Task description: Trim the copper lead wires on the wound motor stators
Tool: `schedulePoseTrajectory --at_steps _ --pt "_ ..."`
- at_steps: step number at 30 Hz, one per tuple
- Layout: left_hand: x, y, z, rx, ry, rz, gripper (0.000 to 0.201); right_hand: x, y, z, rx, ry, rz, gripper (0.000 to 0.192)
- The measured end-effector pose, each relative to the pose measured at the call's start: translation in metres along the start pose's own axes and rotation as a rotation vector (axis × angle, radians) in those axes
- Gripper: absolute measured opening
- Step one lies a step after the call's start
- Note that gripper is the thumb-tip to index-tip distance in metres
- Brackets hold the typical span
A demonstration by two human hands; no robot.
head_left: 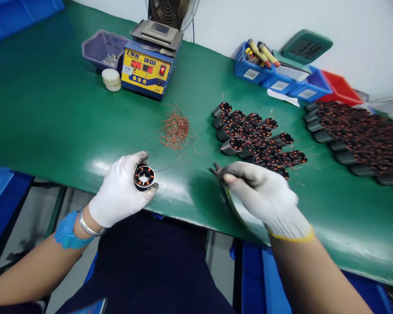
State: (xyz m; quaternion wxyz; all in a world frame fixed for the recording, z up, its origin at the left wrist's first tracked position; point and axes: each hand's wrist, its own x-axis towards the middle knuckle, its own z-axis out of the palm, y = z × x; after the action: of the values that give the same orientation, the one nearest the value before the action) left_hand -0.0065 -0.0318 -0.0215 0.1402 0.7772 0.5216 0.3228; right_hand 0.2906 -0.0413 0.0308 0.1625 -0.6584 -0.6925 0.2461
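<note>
My left hand (124, 188), in a white glove with darkened fingertips, is closed around a motor stator (144, 177). The stator is a short metal ring with copper windings inside. Its open end faces up, and one thin wire sticks out to the right. My right hand (262, 192), also gloved, is closed on a pair of small wire cutters (215, 168). Two short dark jaws point left, away from the stator; motion blur and the fingers hide the rest. A loose heap of copper wire offcuts (175, 130) lies on the bench beyond both hands.
Several stators (249, 135) stand grouped on the green bench (68, 117), with more (356, 139) at far right. A solder pot (147, 65), a purple tray (100, 48), a white round block (111, 80), blue bins (252, 72) and a clock (308, 47) line the back.
</note>
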Motion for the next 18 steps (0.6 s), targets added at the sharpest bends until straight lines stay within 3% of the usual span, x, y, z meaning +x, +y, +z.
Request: schedulePoseTrajectory --at_steps 2,4,6,8,12,18 --pt "0.008 0.003 -0.004 -0.037 -0.042 0.021 0.057 -0.021 0.021 -0.01 -0.259 0.098 0.02 0.04" --pt "0.016 0.008 -0.008 -0.041 -0.129 0.026 0.039 -0.039 0.042 -0.011 -0.469 0.105 0.003 0.07" --pt "0.023 0.013 -0.009 0.01 -0.23 0.006 0.021 -0.052 0.061 -0.006 -0.592 0.086 -0.019 0.098" --pt "0.028 0.017 -0.009 0.075 -0.292 -0.003 0.012 -0.06 0.076 0.0 -0.624 0.066 -0.017 0.109" --pt "0.03 0.017 -0.005 0.126 -0.26 0.017 0.005 -0.062 0.082 -0.003 -0.628 -0.009 0.036 0.104" --pt "0.03 0.015 -0.004 0.029 -0.211 -0.019 0.012 -0.041 0.048 -0.025 -0.767 -0.172 0.078 0.075"
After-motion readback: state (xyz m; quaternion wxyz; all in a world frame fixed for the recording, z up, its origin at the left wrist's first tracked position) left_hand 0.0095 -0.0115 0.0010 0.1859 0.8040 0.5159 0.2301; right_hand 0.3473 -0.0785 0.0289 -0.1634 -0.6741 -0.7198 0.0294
